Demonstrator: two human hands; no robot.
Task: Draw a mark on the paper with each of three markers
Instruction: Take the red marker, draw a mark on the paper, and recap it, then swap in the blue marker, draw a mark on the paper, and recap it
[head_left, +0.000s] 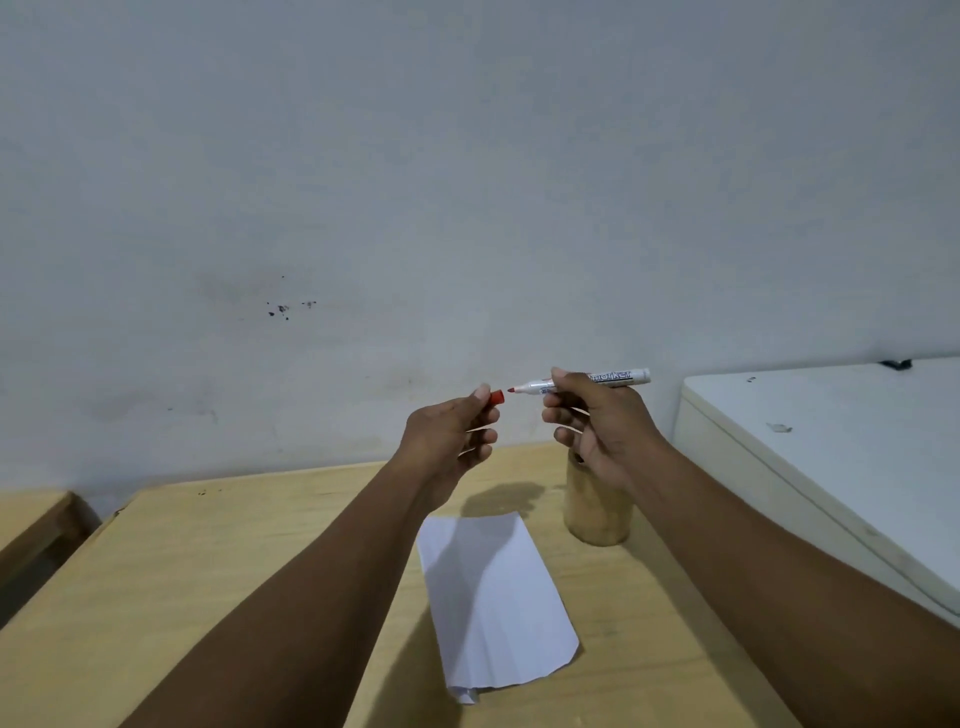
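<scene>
A white sheet of paper (493, 592) lies on the wooden table (208, 561), between my forearms. No mark shows on it. My right hand (597, 426) holds a white marker (613, 380) level in the air, its bare red tip pointing left. My left hand (452, 431) pinches the red cap (497, 398) just left of that tip, a small gap apart. Both hands are raised above the table's far edge. A wooden cylindrical holder (597, 509) stands right of the paper, partly hidden by my right hand; what it contains is hidden.
A white cabinet or appliance top (831, 441) stands higher than the table on the right. A second wooden surface (31, 519) sits at the far left across a gap. A grey wall rises right behind the table.
</scene>
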